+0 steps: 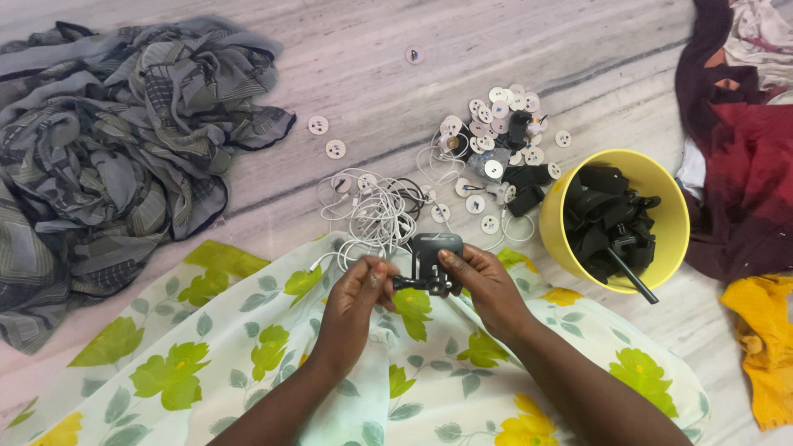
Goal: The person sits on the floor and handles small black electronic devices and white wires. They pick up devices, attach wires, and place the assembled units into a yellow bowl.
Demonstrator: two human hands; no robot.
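Between both hands, black clip mount, gripped

Yellow bucket, grey plaid cloth, white discs

Place: a home floor used for piecework.
Floor: grey-veined marble floor.
Around the yellow bucket: white discs and tangled white cables to its left, crumpled clothes further left.

A small black clamp part is held between the left hand and right hand. Tangled white cables are seen just beyond, beside a yellow bucket of black parts.
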